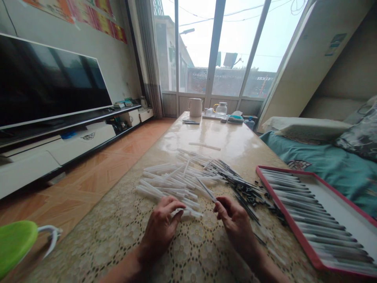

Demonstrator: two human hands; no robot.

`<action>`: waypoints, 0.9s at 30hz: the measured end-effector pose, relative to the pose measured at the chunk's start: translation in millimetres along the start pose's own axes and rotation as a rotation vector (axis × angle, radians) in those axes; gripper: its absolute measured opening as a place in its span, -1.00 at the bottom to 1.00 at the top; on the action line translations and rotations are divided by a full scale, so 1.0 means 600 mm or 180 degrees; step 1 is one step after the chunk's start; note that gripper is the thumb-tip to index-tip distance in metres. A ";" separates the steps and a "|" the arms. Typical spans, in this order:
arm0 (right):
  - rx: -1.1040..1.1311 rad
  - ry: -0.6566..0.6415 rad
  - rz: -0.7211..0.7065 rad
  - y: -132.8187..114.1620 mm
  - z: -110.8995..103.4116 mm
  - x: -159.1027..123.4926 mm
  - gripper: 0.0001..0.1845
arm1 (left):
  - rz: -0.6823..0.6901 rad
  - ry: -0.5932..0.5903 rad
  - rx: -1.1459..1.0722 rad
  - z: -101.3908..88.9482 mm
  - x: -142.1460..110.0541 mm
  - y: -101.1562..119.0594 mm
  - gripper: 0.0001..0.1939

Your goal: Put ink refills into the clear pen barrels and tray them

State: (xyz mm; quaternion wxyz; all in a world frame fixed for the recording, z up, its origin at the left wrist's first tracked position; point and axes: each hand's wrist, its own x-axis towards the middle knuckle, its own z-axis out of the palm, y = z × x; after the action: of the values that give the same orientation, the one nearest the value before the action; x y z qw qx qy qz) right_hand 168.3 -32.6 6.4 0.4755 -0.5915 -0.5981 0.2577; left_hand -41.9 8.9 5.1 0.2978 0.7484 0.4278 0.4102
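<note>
Our right hand (235, 225) is closed in a pinch on a thin white tube (206, 190), which points away from the hand and to its left, toward the pile. Our left hand (160, 228) sits just left of it, curled, with its fingers (173, 206) over the near edge of a loose pile of white plastic tubes (167, 181); we cannot tell whether it grips one. Under both hands lies a lace cloth (191, 251), covering the near part of the surface (206, 131).

Just right of the right hand is a scatter of thin black sticks and small black pieces (244, 192), meeting the right side of the pile. Further right of that hand sits a shallow tray with a red rim (279, 204), holding long grey and white tubes in tidy rows.

Beyond both hands, a single white strip (204, 146) lies apart on the glossy surface. Further on stand a white jug (195, 107) and a glass teapot (220, 109), in front of a window (194, 47).

Left of the hands we see a green object (14, 247) low down, then a tiled floor (88, 184), a low cabinet (59, 151) and a large television (50, 82). Right of the tray is a bed with a teal sheet (330, 169).
</note>
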 end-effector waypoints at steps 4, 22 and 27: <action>0.0147 0.0053 0.0113 0.000 -0.003 0.001 -0.66 | 0.0220 -0.0208 0.0599 0.006 -0.004 -0.005 -0.81; -0.0317 0.0444 -0.0618 -0.031 -0.009 -0.015 -0.80 | -0.1481 0.0392 -0.2856 -0.011 0.021 0.014 -0.68; -0.0328 0.0476 -0.0679 -0.030 -0.004 -0.019 -0.84 | -0.1897 0.0490 -0.3573 -0.016 0.023 0.003 -0.75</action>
State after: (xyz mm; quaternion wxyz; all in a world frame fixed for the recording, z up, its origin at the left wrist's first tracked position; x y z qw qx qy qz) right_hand 160.1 -47.3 20.1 0.5124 -0.5658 -0.6328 0.1298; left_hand -45.8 21.0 16.0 0.7141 0.2959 0.3578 0.5240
